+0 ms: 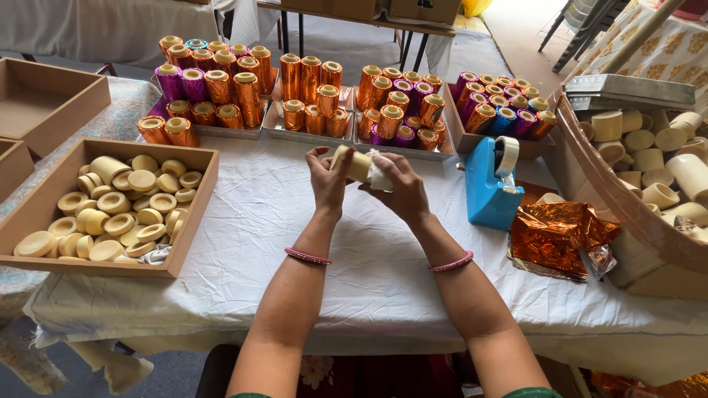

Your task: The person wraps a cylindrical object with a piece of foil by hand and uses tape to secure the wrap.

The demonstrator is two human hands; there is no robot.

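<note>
Above the white cloth-covered table (383, 265), both hands clamp a cream cylinder (355, 163) with its long axis running nine to three. The left hand (327, 179) grips its nine o'clock end, and the right hand (396, 186) presses a white cloth (379, 172) at three o'clock.

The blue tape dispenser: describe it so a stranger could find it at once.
On the white-clothed table, look right of the right hand. The tape dispenser stands beside crumpled orange foil. It is the only solid blue block here, with a pale tape roll on top.
</note>
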